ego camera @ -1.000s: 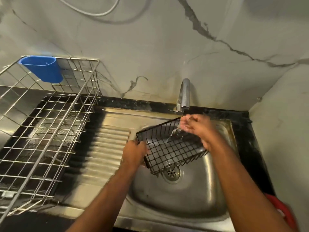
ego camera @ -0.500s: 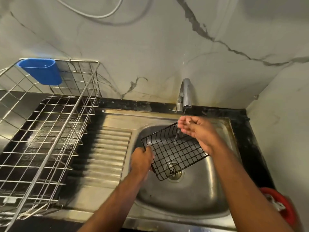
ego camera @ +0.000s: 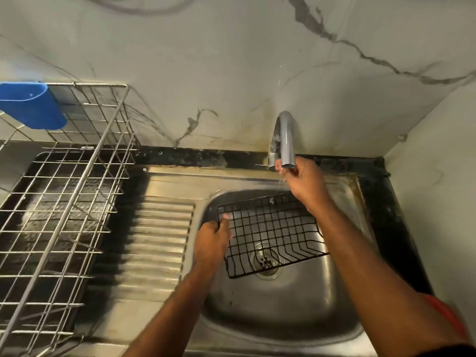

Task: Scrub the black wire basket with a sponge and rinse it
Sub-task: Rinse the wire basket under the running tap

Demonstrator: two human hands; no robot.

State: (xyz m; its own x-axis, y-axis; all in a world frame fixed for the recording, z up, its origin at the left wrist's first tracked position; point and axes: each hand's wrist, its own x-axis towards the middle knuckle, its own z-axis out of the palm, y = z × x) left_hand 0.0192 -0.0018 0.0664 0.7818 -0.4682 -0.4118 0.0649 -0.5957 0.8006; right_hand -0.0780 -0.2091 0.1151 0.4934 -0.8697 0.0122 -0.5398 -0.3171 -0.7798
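Observation:
The black wire basket (ego camera: 270, 233) hangs over the steel sink bowl (ego camera: 283, 313), above the drain. My left hand (ego camera: 212, 240) grips its left rim, thumb over the wire. My right hand (ego camera: 304, 182) is raised just under the spout of the grey tap (ego camera: 286, 137), fingers near the outlet, off the basket. A thin stream of water falls from the spout onto the basket's far edge. No sponge is in sight.
A large steel wire dish rack (ego camera: 64, 202) stands on the left counter with a blue plastic cup holder (ego camera: 31, 104) hung on its rim. The ribbed drainboard (ego camera: 157, 243) lies between rack and bowl. A red object (ego camera: 448, 315) sits at the right edge behind my forearm.
The basket has been lowered and laid flatter over the drain. My right hand left the basket's far rim and rose to the tap spout. The left hand keeps its grip.

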